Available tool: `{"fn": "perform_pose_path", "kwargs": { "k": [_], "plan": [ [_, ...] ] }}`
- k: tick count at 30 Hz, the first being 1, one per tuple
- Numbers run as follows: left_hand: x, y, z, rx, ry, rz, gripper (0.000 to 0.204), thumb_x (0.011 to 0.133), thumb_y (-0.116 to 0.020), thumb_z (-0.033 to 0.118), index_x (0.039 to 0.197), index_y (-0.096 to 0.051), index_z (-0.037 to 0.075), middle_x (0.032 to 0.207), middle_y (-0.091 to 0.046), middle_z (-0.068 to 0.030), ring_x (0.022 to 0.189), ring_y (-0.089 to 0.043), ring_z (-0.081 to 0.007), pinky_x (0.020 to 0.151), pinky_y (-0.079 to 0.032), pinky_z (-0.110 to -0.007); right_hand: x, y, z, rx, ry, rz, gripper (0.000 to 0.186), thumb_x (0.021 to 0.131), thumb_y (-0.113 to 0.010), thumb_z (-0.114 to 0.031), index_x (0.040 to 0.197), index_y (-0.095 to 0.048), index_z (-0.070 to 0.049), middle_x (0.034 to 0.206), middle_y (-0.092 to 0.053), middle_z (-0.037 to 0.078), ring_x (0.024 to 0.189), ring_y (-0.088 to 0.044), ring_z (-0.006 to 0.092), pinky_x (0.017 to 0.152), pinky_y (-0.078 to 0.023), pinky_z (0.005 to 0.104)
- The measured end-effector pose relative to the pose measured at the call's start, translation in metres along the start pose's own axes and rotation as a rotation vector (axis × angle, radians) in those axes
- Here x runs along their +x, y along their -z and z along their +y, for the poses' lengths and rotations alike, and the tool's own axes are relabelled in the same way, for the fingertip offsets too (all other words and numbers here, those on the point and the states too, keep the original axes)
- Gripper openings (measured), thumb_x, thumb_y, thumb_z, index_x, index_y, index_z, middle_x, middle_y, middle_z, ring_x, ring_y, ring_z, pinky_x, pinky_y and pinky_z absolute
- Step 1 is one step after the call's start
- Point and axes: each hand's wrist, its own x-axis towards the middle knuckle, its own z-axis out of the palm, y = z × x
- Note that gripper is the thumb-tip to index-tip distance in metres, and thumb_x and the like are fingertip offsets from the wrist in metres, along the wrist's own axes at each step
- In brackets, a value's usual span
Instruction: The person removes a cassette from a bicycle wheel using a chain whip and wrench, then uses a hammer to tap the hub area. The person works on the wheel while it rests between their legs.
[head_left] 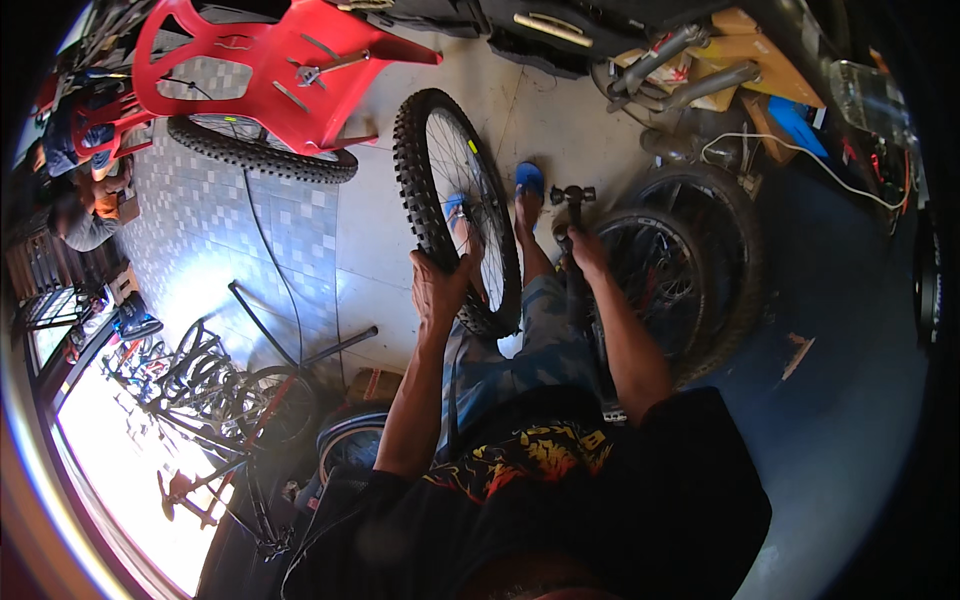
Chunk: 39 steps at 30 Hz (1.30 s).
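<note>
A bicycle wheel [406, 165] with a knobby black tyre stands upright, slightly tilted, in front of my legs. My left hand [438, 288] is closed over the near left part of its tyre, thumb toward the rim. To the right of the wheel, my right hand [588, 252] wraps round a black shaft with a short crosswise head [573, 196]. The shaft's lower part runs down beside my thigh and is partly hidden, so its exact kind is unclear. My feet in blue slippers [530, 180] show behind and beside the wheel.
A red plastic chair [255, 80] holds a wrench [330, 68]; another wheel [262, 150] lies beneath. More wheels [735, 215] lean close on my right. Beyond them are a grey fork [690, 75] and cardboard. Bicycles [235, 400] crowd the lower left. A hose [265, 240] crosses the floor. People sit far left.
</note>
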Motion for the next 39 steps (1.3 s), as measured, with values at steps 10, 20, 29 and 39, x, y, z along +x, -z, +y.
{"fn": "perform_pose_path", "kwargs": {
  "k": [10,20,29,39],
  "plan": [
    [0.0,-0.015,-0.039,-0.04,-0.085,0.051,0.075,0.077,-0.082,0.042,0.119,-0.043,-0.006,0.099,-0.067,-0.0305,0.091,-0.067,-0.0488,0.082,-0.051,-0.054,0.067,-0.098,0.073,0.038,-0.097,-0.161,0.026,0.101,-0.059,-0.029,0.115,-0.054,-0.007,0.07,-0.056,0.007,0.044,-0.055,0.02,0.039,-0.05,0.0374],
    [0.13,-0.077,-0.187,-1.23,0.363,-0.216,0.074,0.102,-0.041,0.065,0.135,-0.054,0.0,0.114,-0.065,-0.0169,0.098,-0.066,-0.0287,0.084,-0.055,-0.04,0.062,-0.07,0.094,0.226,0.048,0.153,0.023,0.102,-0.06,-0.028,0.114,-0.052,-0.01,0.072,-0.053,0.006,0.043,-0.054,0.0211,0.036,-0.048,0.0389],
    [0.198,-0.224,-0.165,-0.974,0.611,-0.492,0.087,0.096,-0.05,0.072,0.14,-0.049,-0.002,0.128,-0.06,-0.0222,0.109,-0.066,-0.0361,0.088,-0.055,-0.047,0.049,-0.104,0.118,0.214,-0.014,-0.155,0.035,0.102,-0.064,-0.035,0.118,-0.051,-0.008,0.073,-0.053,0.004,0.044,-0.053,0.0167,0.038,-0.046,0.0353],
    [0.206,-0.24,-0.143,-0.975,0.667,-0.505,0.049,0.097,-0.059,0.061,0.115,-0.062,0.015,0.101,-0.053,-0.0056,0.091,-0.06,-0.0275,0.077,-0.057,-0.046,0.041,-0.105,0.097,0.195,-0.063,-0.004,0.028,0.103,-0.062,-0.034,0.114,-0.051,-0.012,0.074,-0.053,0.004,0.044,-0.052,0.0168,0.038,-0.045,0.0354]
  ]
}}
